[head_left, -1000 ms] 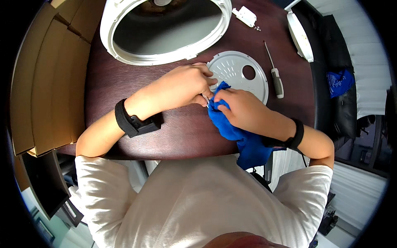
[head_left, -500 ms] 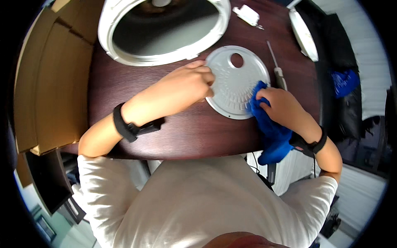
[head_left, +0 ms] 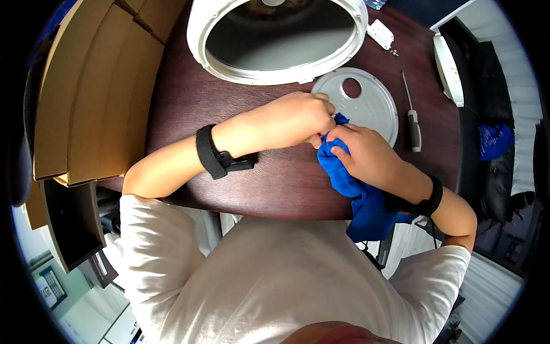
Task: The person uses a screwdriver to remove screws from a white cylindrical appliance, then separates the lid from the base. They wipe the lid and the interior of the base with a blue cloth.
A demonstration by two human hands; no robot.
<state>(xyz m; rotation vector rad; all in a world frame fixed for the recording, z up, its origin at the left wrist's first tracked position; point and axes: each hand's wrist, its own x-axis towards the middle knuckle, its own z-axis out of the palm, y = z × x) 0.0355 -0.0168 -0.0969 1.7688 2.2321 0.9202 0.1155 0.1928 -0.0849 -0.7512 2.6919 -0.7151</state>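
Note:
A round silvery-grey plate (head_left: 373, 106) with a hole near its far edge lies on the dark wooden table (head_left: 252, 183). My left hand (head_left: 306, 119) is closed at the plate's near left rim, fingers curled round the edge and partly hidden. In my right hand (head_left: 366, 150) a bunched blue cloth (head_left: 338, 172) is gripped, its top pressed to the rim beside my left fingers. The cloth's loose end hangs over the table's front edge. Just beyond the plate stands a white round housing (head_left: 201, 43) with a dark, grey-walled hollow facing me.
Right of the plate lies a screwdriver (head_left: 413, 129) with a grey handle. A small white part (head_left: 380, 34) and some tiny white pieces (head_left: 394, 53) rest farther back. A white curved cover (head_left: 449, 70) stands at the table's right edge. Cardboard boxes (head_left: 97, 109) line the left side.
My right hand has brought the cloth leftward along the plate, from its right rim to beside my left hand. The whole view has shifted, so the table things appear farther right.

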